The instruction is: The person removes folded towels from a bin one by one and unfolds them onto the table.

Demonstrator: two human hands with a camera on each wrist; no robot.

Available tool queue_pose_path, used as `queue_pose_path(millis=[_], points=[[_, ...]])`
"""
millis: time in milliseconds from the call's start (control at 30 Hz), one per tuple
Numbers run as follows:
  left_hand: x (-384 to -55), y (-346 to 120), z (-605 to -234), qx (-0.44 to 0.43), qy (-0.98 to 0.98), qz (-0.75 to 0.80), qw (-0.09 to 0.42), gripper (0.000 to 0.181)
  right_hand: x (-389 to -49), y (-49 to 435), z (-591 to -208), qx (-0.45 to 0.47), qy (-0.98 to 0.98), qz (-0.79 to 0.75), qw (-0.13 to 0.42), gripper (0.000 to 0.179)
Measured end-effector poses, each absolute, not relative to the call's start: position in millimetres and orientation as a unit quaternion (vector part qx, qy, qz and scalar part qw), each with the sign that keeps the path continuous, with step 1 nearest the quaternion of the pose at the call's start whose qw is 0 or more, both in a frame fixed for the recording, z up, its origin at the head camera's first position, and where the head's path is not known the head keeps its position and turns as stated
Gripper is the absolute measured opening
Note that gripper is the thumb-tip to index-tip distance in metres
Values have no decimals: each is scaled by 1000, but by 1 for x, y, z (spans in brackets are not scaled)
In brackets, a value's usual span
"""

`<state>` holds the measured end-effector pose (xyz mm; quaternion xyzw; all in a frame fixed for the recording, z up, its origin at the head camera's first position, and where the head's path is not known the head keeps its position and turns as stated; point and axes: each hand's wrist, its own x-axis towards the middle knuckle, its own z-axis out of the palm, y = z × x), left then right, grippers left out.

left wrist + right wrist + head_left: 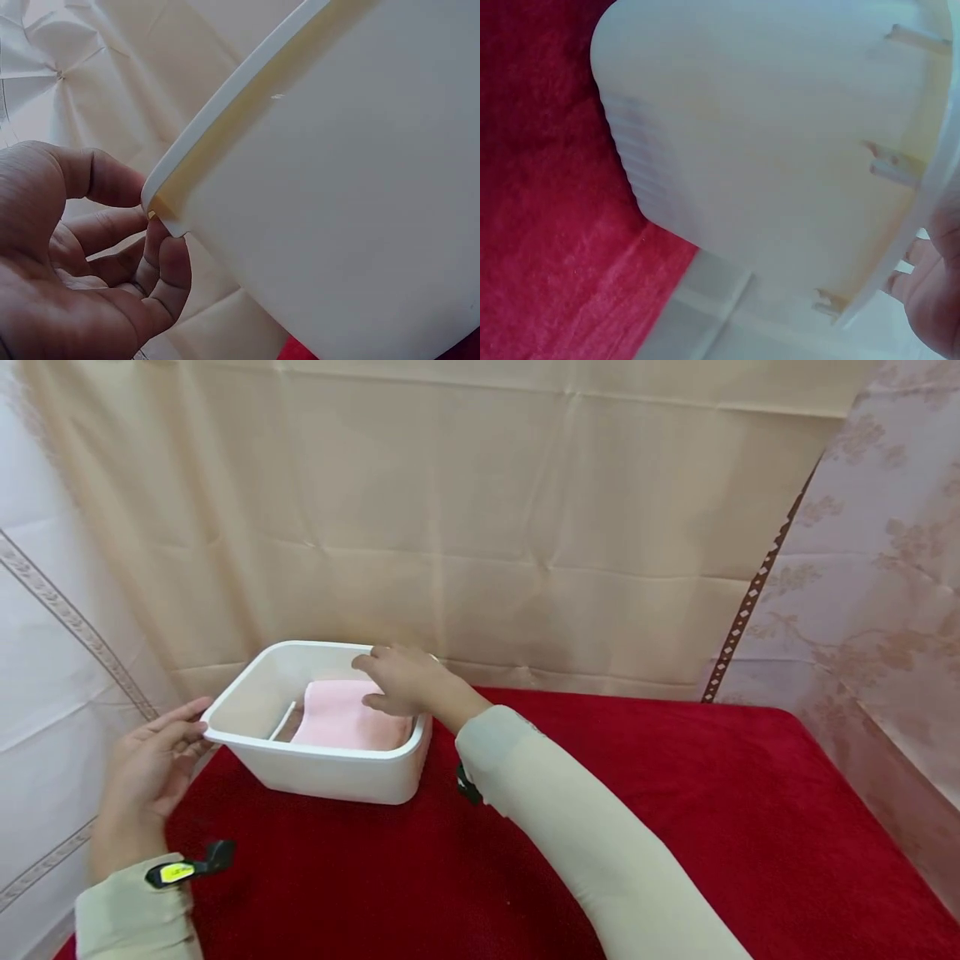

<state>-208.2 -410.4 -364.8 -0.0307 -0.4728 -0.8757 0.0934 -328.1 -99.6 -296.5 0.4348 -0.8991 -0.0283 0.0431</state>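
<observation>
A white plastic tub (330, 774) stands at the left of the red cloth. My left hand (153, 764) pinches its left rim corner between thumb and fingers; the left wrist view shows this hand (82, 259) at the lip, close up. Inside the tub lies a pink, soft-looking sheet (341, 718) with a curved top edge, beside a thin white strip (282, 721). My right hand (408, 681) is over the tub's right end, its thumb and fingers apart above the pink sheet. Whether it touches the sheet is unclear. The right wrist view shows the tub's ribbed outer wall (742, 150) and part of this hand (934, 292).
Red plush cloth (637, 793) covers the table and stretches off to the right. A beige curtain (525, 510) hangs close behind the tub. Patterned pale drapes (892, 568) close in the sides.
</observation>
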Motion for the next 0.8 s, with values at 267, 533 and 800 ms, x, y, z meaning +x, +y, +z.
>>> queue_pose_path(millis=[267,533,800], points=[[-208,-408,-364,-14,-483,-869,104,40,-337,-110,-307,410,-912,-11,-17,59],[-207,-409,-366,-7,-498,-861,105,42,-340,-116,-313,406,-913,-13,-45,64],[-207,-408,-365,-9,-506,-855,112,37,-344,-122,-317,416,-907,-5,-67,67]])
